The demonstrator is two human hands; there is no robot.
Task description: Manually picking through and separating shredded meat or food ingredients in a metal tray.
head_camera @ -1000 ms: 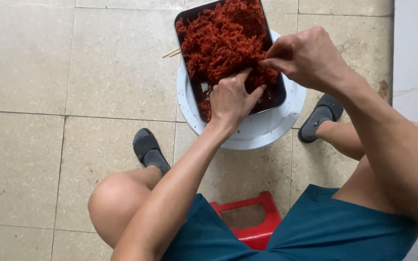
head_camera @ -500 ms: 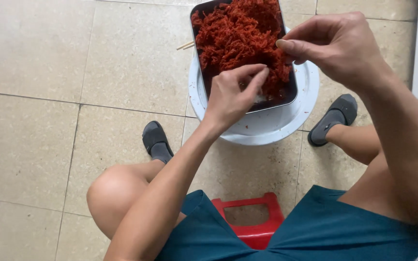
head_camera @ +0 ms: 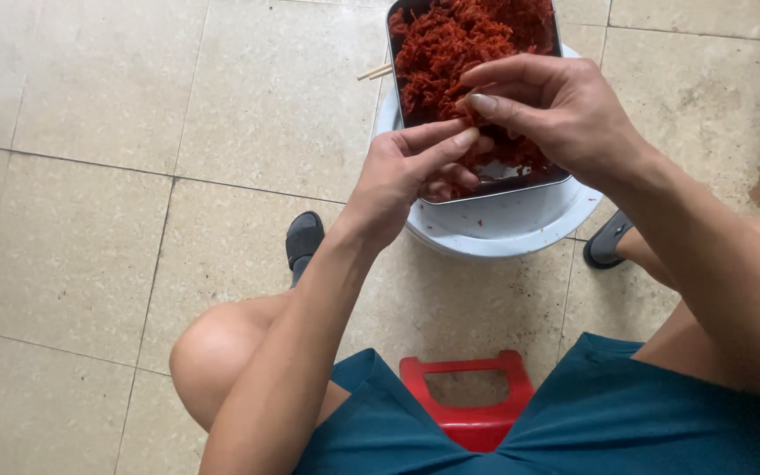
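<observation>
Red shreds [head_camera: 450, 44]: we see a heap of thin red-orange strands that fills the far part of the dark metal tray [head_camera: 521, 187]; the near corner of the tray is almost bare and shiny.
Left hand [head_camera: 411, 171]: our left arm comes up from the lower middle, the wrist bent a little; the fingers are curled and the thumb lies straight along the top, closed on a small bunch of the shreds above the near end of the tray.
Right hand [head_camera: 556, 110]: our right arm enters from the right edge; the hand is over the tray, the thumb pressed against the bent fingers, pinching some strands.
Hands together: the fingertips of both hands meet, touching over the same small bunch.
Tray support: the tray sits on a white round basin [head_camera: 503, 233], which stands on the tiled floor [head_camera: 116, 176].
Sticks: two pale thin sticks [head_camera: 374, 72] show at the left side of the tray.
Seat: a red plastic stool [head_camera: 472, 413] is between our knees.
Feet: dark sandals [head_camera: 303, 237] on both sides of the basin.
</observation>
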